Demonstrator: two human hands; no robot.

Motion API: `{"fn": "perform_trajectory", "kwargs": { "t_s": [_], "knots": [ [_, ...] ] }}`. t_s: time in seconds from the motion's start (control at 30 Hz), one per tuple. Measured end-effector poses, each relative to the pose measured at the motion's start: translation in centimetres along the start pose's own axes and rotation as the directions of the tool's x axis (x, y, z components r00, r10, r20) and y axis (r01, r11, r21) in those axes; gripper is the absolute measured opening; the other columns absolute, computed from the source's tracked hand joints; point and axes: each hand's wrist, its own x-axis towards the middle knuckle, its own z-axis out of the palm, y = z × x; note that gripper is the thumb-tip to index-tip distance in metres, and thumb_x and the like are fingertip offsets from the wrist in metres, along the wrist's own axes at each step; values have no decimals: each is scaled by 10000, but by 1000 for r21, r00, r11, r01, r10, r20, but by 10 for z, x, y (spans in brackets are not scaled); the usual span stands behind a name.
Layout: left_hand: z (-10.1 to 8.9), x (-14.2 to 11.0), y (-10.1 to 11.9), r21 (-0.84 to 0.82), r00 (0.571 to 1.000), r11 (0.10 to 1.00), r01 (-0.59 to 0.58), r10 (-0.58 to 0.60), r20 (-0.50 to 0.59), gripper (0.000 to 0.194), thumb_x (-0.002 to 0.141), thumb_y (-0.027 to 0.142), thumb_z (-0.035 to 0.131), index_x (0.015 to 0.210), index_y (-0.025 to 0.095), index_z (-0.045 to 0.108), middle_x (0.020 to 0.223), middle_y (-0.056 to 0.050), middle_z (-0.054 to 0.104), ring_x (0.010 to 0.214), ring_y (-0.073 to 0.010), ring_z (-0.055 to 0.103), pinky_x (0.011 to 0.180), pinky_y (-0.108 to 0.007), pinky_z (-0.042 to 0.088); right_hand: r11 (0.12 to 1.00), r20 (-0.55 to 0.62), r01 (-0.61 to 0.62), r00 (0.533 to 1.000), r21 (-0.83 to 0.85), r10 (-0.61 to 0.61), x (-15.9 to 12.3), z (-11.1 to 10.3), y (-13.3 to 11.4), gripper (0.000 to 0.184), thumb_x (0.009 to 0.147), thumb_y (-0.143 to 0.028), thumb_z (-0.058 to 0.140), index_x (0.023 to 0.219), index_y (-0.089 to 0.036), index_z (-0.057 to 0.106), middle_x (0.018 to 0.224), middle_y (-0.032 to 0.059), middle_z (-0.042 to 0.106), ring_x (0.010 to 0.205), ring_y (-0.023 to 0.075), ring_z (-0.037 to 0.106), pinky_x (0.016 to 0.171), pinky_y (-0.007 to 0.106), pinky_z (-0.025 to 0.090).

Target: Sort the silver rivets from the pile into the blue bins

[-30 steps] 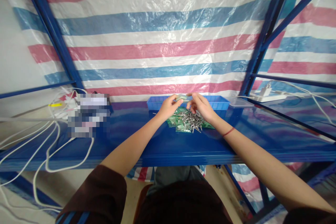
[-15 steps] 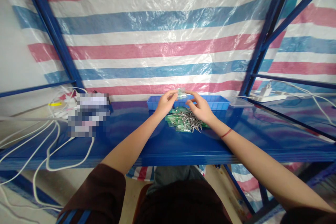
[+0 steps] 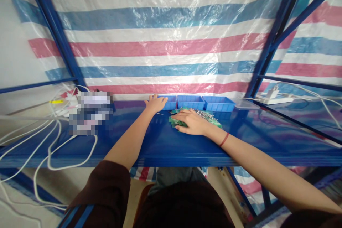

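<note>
My left hand (image 3: 155, 104) is at the left blue bin (image 3: 171, 105), over its left end, fingers spread and nothing visible in them. A thin metal piece (image 3: 160, 114) lies on the table just below that hand. My right hand (image 3: 191, 122) rests palm down on the heap, its fingers stretched out over small green-tinted plastic packets (image 3: 174, 122). Loose silvery pin-like metal pieces (image 3: 210, 114) lie behind and beside it, their exact kind too small to tell. The hand hides the middle of the heap.
A middle blue bin (image 3: 190, 104) and a right blue bin (image 3: 219, 104) stand behind the heap on the blue table (image 3: 160, 142). A clear plastic lid (image 3: 247, 104) and a white power strip (image 3: 275, 98) lie to the right. White cables (image 3: 57, 146) trail at the left.
My hands have parted from a clear packet they had raised over the bins. The left moved left and spread; the right came down onto the heap. The packet is no longer in the hands.
</note>
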Motion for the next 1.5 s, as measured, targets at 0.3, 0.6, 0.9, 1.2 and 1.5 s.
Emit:
{"fn": "perform_trajectory", "kwargs": {
  "t_s": [0.3, 0.6, 0.9, 1.2, 1.5],
  "knots": [
    [2, -5, 15, -166, 947, 955, -245, 199, -253, 370, 858, 479, 444, 966, 229, 696, 1127, -113, 607, 1147, -311, 432, 996, -532, 291, 999, -59, -20, 998, -30, 18, 3, -2, 3, 241, 890, -236, 436, 937, -172, 664, 941, 100, 663, 953, 217, 534, 818, 358, 334],
    [3, -15, 43, -543, 867, 701, -462, 485, -113, 477, 909, 486, 318, 882, 188, 690, 900, -54, 692, 901, -203, 616, 848, -316, 447, 810, -350, -275, 796, 518, 494, 5, 2, 37, 252, 867, -336, 439, 864, -168, 627, 851, 59, 666, 766, 177, 576, 740, 330, 439],
    [18, -23, 56, -727, 855, 544, -419, 507, -113, 249, 797, 347, 576, 917, 141, 646, 855, -67, 689, 808, -193, 628, 737, -312, 488, 379, -209, -143, 636, 914, 743, 3, -8, 43, 298, 737, -476, 596, 770, -180, 597, 800, 36, 616, 719, 146, 565, 597, 276, 519],
    [4, -30, 65, -622, 812, 541, -566, 494, -310, 191, 800, 265, 584, 965, 205, 660, 1110, -76, 580, 1073, -201, 520, 849, -312, 455, 28, 208, -268, 806, 963, 555, -8, -30, 36, 241, 759, -392, 630, 844, -168, 610, 761, 66, 649, 586, 112, 569, 429, 195, 440],
    [5, -27, 61, -839, 976, 510, -190, 190, -106, 305, 892, 369, 435, 1055, 194, 625, 930, -62, 674, 867, -180, 585, 751, -284, 457, 506, -242, -156, 735, 848, 634, -8, -20, 55, 210, 660, -329, 686, 764, -179, 581, 688, 4, 607, 622, 128, 564, 569, 275, 476]
  ]
}}
